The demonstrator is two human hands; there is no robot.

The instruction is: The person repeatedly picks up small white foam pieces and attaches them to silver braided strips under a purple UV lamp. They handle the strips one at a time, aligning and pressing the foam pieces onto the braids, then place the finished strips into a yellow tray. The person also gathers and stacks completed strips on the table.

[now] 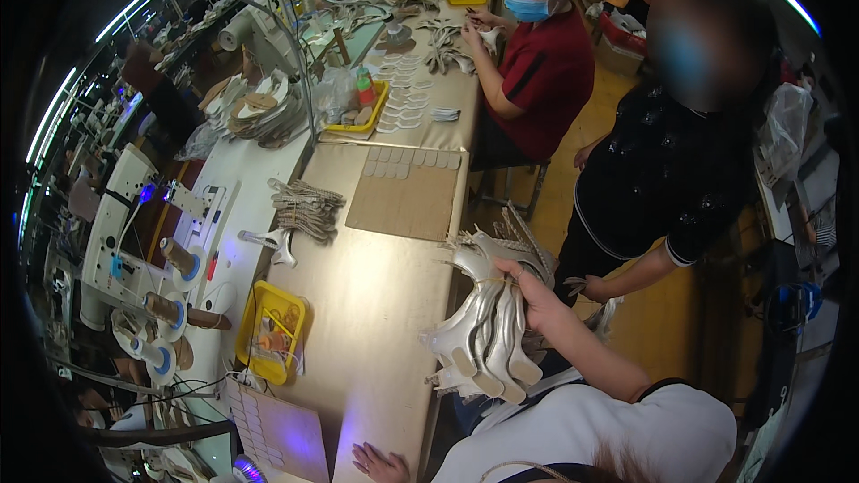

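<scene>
My right hand (530, 293) is closed around a thick bundle of silver shoe-upper pieces (483, 331) with beige rounded ends, lifted beside the table's right edge. A thin band appears to go around the bundle near my fingers. Braided straps (514, 237) stick out behind it. Low in the picture, my left hand (380, 463) rests on the tabletop with its fingers apart, holding nothing. Near it lies a brown board (282, 434) with rows of rounded pieces.
A yellow tray (300, 340) of small tools and a strap bundle (306, 210) lie on the table (385, 277). White sewing machines (121, 224) with thread cones stand left. A seated co-worker in red (546, 63) handles pieces farther up; a person in black (658, 179) stands close at right.
</scene>
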